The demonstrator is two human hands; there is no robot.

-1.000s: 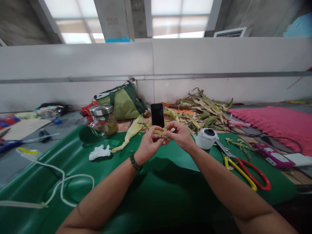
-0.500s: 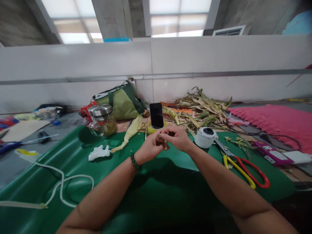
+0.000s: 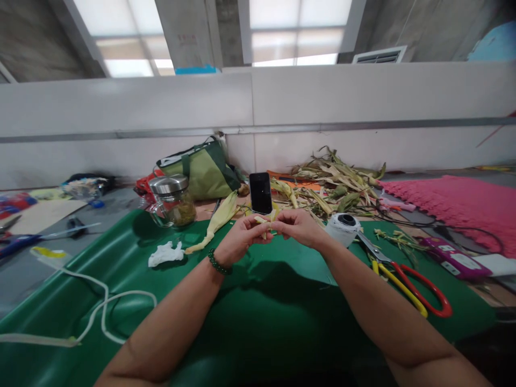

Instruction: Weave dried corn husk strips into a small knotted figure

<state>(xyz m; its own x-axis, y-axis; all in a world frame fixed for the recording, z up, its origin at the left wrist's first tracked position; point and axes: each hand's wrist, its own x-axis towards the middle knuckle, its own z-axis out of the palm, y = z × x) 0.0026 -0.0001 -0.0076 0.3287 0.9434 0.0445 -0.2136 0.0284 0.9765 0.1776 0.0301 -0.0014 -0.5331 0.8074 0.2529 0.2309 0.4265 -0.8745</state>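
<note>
Above the green mat, my left hand pinches a small pale-yellow strip of corn husk between thumb and fingers. My right hand has its fingertips closed on the other side of the same husk strip, close to the left fingertips. A beaded bracelet circles my left wrist. Just behind the hands a phone stands upright. A whole pale husk lies left of it. The white thread spool sits beside my right wrist, partly hidden by it.
Large scissors with red and yellow handles lie at the right, near a purple pack. Dried husks are heaped at the back. A glass jar, a crumpled white tissue and a green bag are on the left.
My hands have moved slightly apart, and the pale husk strip shows more clearly between the fingertips. The camera view has shifted a little.
</note>
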